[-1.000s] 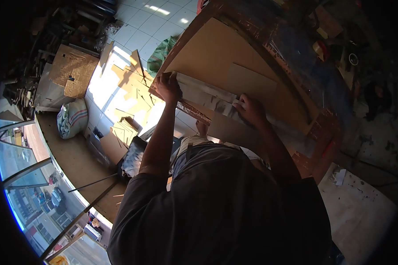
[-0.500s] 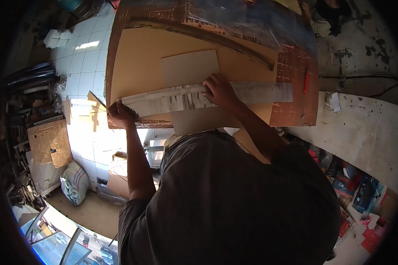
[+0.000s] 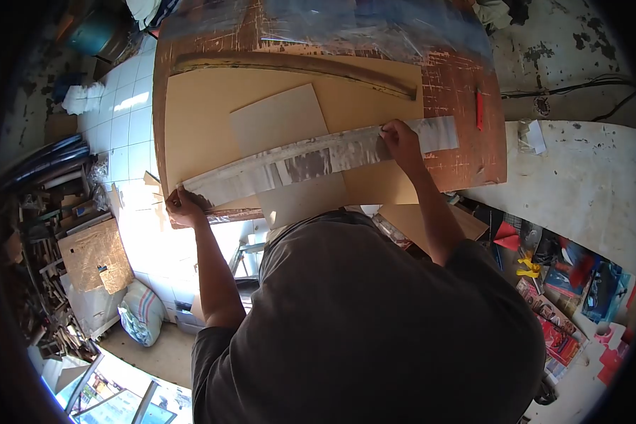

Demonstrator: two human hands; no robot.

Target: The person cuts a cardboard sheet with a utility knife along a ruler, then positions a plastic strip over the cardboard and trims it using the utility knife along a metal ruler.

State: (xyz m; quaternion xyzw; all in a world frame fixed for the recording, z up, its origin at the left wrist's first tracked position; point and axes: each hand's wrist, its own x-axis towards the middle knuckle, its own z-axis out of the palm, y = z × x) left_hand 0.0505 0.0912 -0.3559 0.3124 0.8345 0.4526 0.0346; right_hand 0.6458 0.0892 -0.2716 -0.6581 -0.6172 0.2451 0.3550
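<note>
A long, flat, whitish-grey strip (image 3: 307,164) with dark smears lies slantwise over a tan board (image 3: 205,120) and a smaller grey sheet (image 3: 279,116). At the strip's left end, near the board's front left corner, my left hand (image 3: 184,206) has its fingers pinched on the end. My right hand (image 3: 403,145) is closed on the strip toward its right end, thumb and fingertips at its upper edge. The grey sheet passes under the strip and comes out on the near side. A dark curved bar (image 3: 297,63) rests along the board's far edge.
The worn brown table (image 3: 459,159) bears a red tool (image 3: 480,111) on the right and plastic sheeting at the back. A whitish surface (image 3: 579,169) stands further right, above colourful packages. Offcuts, a patterned cardboard piece (image 3: 95,256) and a stuffed sack (image 3: 142,312) are at left.
My right hand has slid rightward along the strip. The strip's left end now sits lower in view, by the board's front corner, with my left hand still on it. The camera view has turned.
</note>
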